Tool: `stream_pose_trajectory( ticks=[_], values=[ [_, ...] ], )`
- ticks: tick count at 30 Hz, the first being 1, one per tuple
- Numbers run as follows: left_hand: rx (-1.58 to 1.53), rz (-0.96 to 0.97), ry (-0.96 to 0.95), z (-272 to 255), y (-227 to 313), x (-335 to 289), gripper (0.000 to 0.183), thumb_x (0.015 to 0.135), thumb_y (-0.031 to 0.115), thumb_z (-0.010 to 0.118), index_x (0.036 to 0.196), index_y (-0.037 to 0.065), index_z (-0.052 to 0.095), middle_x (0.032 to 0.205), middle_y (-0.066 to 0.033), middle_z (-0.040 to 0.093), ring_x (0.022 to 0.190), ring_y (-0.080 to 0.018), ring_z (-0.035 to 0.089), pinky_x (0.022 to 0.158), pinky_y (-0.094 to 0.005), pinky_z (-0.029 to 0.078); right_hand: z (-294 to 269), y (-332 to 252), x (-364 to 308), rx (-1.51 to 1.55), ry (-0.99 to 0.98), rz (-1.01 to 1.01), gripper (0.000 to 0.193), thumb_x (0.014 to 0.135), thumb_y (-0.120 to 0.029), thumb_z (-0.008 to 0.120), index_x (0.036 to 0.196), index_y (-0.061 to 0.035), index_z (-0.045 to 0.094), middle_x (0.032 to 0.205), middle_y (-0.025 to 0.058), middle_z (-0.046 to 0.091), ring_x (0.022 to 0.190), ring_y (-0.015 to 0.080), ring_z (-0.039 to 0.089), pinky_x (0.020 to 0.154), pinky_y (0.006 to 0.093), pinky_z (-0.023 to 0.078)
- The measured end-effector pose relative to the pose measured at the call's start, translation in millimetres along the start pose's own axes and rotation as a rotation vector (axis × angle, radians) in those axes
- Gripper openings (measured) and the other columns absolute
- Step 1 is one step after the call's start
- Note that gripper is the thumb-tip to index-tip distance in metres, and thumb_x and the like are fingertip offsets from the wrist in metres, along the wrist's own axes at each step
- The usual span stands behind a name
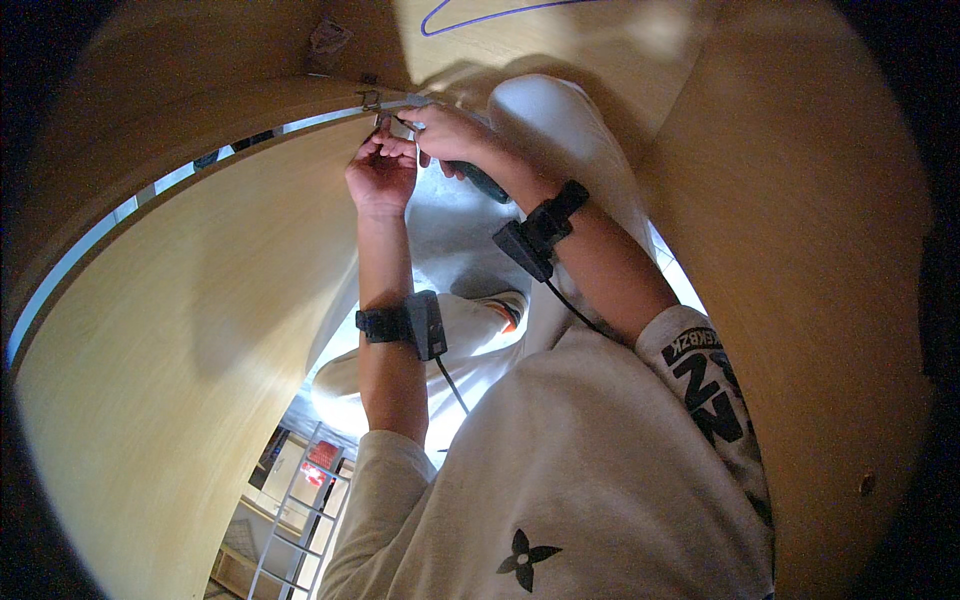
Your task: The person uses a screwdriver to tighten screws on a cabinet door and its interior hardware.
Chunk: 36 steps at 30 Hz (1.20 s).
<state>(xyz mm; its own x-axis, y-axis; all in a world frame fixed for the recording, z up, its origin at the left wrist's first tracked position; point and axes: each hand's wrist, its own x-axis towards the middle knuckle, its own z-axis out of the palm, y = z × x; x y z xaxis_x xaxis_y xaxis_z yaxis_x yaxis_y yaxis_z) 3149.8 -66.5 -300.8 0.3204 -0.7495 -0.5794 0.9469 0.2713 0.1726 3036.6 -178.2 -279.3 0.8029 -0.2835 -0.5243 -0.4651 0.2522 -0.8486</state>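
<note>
Near the upper edge of a curved-looking wooden panel, my two hands meet at a small metal fitting (371,101). My left hand (382,172) reaches up from below, with its fingertips pinched together just under the fitting. What they pinch is too small to make out. From the right comes my right hand (447,138), closed round a screwdriver (482,182) whose dark green handle sticks out behind the palm. Its thin front end points toward the left fingertips and is partly hidden by the fingers. Each wrist or forearm wears a black strapped device with a cable.
Pale wooden panels (250,260) enclose me on the left and right (820,300). A bright narrow gap (170,178) runs along the left panel's upper edge. A blue line (490,17) curves across the top panel. My bent legs are below; a metal ladder (297,535) stands beyond, lower left.
</note>
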Motion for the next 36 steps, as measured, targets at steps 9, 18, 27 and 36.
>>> stream_pose_trajectory(
  ticks=[9,18,27,36],
  values=[
    [0.006,-0.039,0.004,-1.6,-0.9,0.7,0.024,0.071,-0.001,0.054,0.093,-0.009,0.049,0.069,-0.0053,0.049,0.064,-0.0146,0.042,0.062,-0.0263,0.038,-2.1,6.3,1.7,0.003,-0.02,-0.009,0.061,0.079,0.001,0.041,0.137,-0.0176,0.039,0.066,0.0134,0.062,0.035,0.0193,0.053,0.028,0.0329,0.042],
    [0.093,0.03,0.107,2.5,-12.0,-1.9,0.023,0.076,0.003,0.056,0.097,-0.007,0.053,0.074,-0.0051,0.053,0.066,-0.0132,0.045,0.062,-0.0239,0.04,-4.7,-1.6,-8.1,-0.364,0.078,-0.13,0.059,0.082,-0.003,0.041,0.137,-0.0236,0.039,0.067,0.0118,0.062,0.037,0.0182,0.054,0.031,0.0335,0.044],
    [0.412,-0.11,0.166,-14.6,-72.0,-32.4,0.031,0.09,0.033,0.042,0.094,0.006,0.057,0.077,-0.0035,0.054,0.062,-0.0135,0.045,0.057,-0.0247,0.037,-20.2,31.0,22.5,0.27,-0.097,0.036,0.042,0.087,-0.012,0.048,0.127,-0.0025,0.044,0.071,0.014,0.061,0.034,0.0176,0.048,0.028,0.0323,0.036],
    [0.447,-0.205,0.047,-2.4,-83.7,-60.9,0.019,0.089,0.032,0.056,0.089,0.014,0.053,0.068,0.0042,0.042,0.059,-0.0102,0.039,0.056,-0.0243,0.032,9.8,49.1,27.0,0.594,-0.091,0.043,0.026,0.083,-0.03,0.06,0.075,-0.0087,0.048,0.064,-0.0007,0.049,0.05,0.0087,0.044,0.04,0.0258,0.036]
  ],
)
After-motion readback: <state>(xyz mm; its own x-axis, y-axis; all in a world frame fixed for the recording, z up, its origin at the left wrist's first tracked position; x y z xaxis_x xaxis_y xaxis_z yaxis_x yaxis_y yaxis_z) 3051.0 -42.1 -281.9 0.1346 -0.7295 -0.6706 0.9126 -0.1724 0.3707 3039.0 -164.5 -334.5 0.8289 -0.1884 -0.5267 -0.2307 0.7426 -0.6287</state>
